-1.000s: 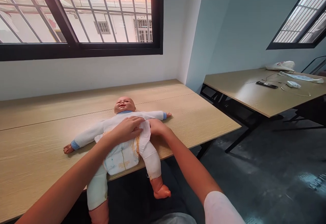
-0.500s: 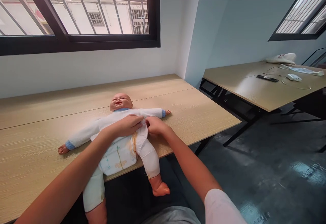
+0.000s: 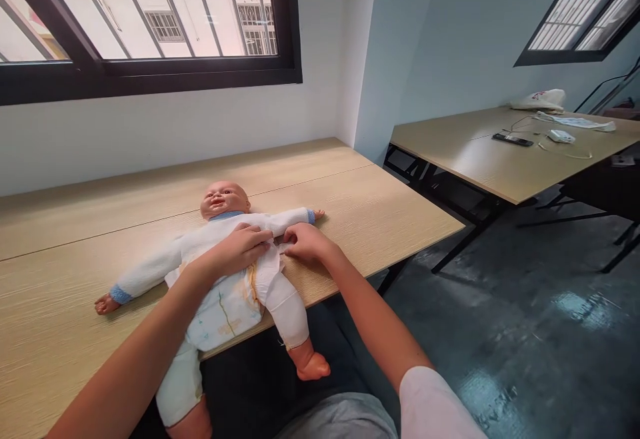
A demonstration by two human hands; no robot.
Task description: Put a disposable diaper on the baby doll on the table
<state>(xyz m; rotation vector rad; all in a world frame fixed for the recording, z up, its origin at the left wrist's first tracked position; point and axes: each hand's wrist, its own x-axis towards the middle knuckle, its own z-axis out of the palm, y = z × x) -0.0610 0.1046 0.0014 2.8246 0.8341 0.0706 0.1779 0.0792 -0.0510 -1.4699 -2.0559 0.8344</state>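
Observation:
A baby doll (image 3: 225, 200) in a white top with blue cuffs lies on its back on the wooden table (image 3: 380, 219), its legs hanging over the front edge. A white diaper (image 3: 223, 312) with a printed front and a yellowish line covers its hips. My left hand (image 3: 246, 247) lies across the doll's belly, fingers closed on the diaper's upper edge. Beside the doll's hip, my right hand (image 3: 307, 242) pinches a white side piece of the diaper. The fingertips partly hide what they grip.
A second table (image 3: 465, 152) on the right bears a dark remote-like object (image 3: 513, 140), a white device (image 3: 561, 136) with a cable, a folded cloth and a white hat-like item (image 3: 540, 100). A barred window (image 3: 175, 19) is above the near table.
My right hand has drawn slightly apart from the left, and a white piece of diaper now shows stretched between them. The view has shifted a little, moving the scene left.

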